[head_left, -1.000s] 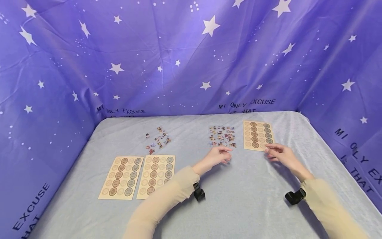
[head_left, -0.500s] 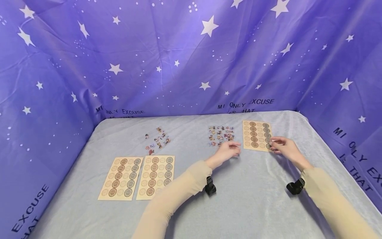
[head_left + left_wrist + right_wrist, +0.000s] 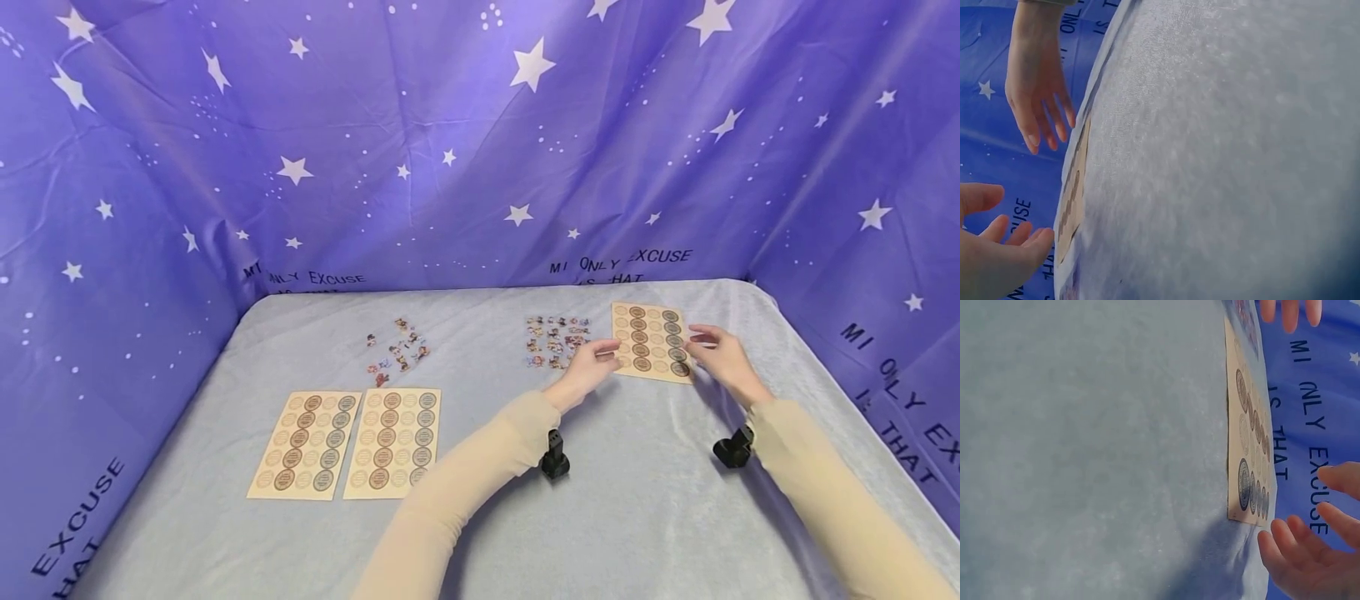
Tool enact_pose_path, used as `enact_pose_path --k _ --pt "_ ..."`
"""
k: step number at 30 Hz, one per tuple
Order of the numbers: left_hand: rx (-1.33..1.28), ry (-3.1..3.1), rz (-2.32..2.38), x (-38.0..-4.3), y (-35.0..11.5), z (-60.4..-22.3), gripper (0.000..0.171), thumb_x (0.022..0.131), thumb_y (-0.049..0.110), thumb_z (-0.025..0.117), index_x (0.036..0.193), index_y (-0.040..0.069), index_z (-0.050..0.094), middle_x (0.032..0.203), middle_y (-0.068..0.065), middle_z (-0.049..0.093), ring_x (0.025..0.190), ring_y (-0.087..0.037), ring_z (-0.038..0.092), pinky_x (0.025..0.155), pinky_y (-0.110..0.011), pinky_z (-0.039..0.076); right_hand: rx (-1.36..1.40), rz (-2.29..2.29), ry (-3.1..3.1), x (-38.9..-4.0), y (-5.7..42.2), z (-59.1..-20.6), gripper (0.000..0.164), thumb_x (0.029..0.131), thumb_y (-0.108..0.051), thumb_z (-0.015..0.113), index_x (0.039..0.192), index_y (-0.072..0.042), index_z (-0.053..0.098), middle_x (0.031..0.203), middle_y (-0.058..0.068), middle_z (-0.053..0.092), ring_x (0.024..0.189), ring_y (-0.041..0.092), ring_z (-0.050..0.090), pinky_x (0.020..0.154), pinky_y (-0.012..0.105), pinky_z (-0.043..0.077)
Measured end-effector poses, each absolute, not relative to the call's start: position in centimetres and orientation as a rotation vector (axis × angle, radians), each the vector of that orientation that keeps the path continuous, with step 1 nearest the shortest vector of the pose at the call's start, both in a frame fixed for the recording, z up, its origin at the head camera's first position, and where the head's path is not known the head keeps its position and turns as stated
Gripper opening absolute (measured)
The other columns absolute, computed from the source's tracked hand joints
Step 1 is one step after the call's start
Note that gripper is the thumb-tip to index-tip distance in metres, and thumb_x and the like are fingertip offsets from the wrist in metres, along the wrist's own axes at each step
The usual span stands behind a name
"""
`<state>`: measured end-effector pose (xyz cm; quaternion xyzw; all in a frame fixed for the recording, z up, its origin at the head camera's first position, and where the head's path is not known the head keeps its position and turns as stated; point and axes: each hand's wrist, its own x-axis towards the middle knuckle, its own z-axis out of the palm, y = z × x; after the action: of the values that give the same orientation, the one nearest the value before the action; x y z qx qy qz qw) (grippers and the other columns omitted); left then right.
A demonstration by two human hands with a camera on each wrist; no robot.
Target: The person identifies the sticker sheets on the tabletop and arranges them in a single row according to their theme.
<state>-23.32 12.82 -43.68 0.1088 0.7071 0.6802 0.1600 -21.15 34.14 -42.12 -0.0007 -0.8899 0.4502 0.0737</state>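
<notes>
A tan sheet of round stickers (image 3: pixel 648 342) lies flat at the back right of the table, its printed circles in columns. My left hand (image 3: pixel 591 371) is at the sheet's left edge, over the near corner of a clear sheet of small cartoon stickers (image 3: pixel 555 333). Its fingers are relaxed and bent, with nothing between them in the left wrist view. Beside the tan sheet's right edge is my right hand (image 3: pixel 722 360). Loosely spread fingers (image 3: pixel 1300 540) hold nothing in the right wrist view. Whether either hand's fingertips touch the sheet, I cannot tell.
Two more tan sheets, a left one (image 3: pixel 303 446) and a right one (image 3: pixel 386 437), lie side by side at the front left. Behind them is another clear cartoon sticker sheet (image 3: pixel 405 350). A purple star-printed curtain (image 3: pixel 480 150) borders the table (image 3: pixel 630 525).
My left hand has moved right, from the clear sticker sheet to the tan sheet's left edge. The right hand has shifted from the tan sheet's near corner up along its right side.
</notes>
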Motion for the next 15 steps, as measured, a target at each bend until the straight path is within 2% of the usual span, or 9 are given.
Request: enact_pose_path --k 5,7,9,12,15 --pt "0.273 1.965 1.983 -23.8 13.5 -44.0 0.042 0.082 -0.003 0.053 0.124 -0.002 0.047 0.126 -0.014 0.048 0.117 -0.024 0.045 0.094 -0.024 0.04 -0.028 1.325 -2.686 -22.0 34.3 -42.1 0.047 0.086 -0.009 0.048 0.124 0.017 0.036 0.11 0.038 0.046 0.073 -0.012 0.04 0.06 0.004 0.041" --pt "0.256 1.956 1.988 -24.0 13.8 -44.2 0.044 0.082 -0.002 0.054 0.126 -0.001 0.046 0.128 -0.013 0.047 0.119 -0.023 0.042 0.096 -0.024 0.038 -0.039 1.306 -2.69 -22.3 34.4 -42.1 0.048 0.086 -0.009 0.049 0.124 0.017 0.036 0.11 0.038 0.046 0.077 0.002 0.051 0.06 0.004 0.039" --pt "0.237 1.967 1.981 -24.1 14.1 -44.4 0.045 0.082 -0.002 0.055 0.126 0.0 0.046 0.129 -0.011 0.046 0.121 -0.022 0.04 0.097 -0.025 0.037 -0.047 1.291 -2.695 -22.5 34.4 -42.2 0.049 0.085 -0.009 0.05 0.124 0.017 0.036 0.11 0.038 0.046 0.084 0.02 0.055 0.061 0.003 0.038" --pt "0.192 1.985 1.972 -24.0 14.5 -44.6 0.047 0.081 -0.002 0.057 0.127 0.001 0.045 0.129 -0.01 0.046 0.122 -0.021 0.039 0.099 -0.026 0.034 -0.059 1.287 -2.709 -22.6 34.5 -42.4 0.05 0.085 -0.009 0.05 0.124 0.018 0.034 0.112 0.04 0.044 0.097 0.045 0.048 0.061 0.003 0.036" --pt "0.132 1.98 1.974 -23.8 14.7 -44.6 0.047 0.081 -0.002 0.057 0.127 0.001 0.045 0.129 -0.011 0.046 0.122 -0.022 0.038 0.1 -0.027 0.034 -0.071 1.279 -2.728 -22.7 34.5 -42.7 0.052 0.084 -0.009 0.05 0.125 0.019 0.032 0.111 0.041 0.044 0.102 0.048 0.046 0.063 0.004 0.035"
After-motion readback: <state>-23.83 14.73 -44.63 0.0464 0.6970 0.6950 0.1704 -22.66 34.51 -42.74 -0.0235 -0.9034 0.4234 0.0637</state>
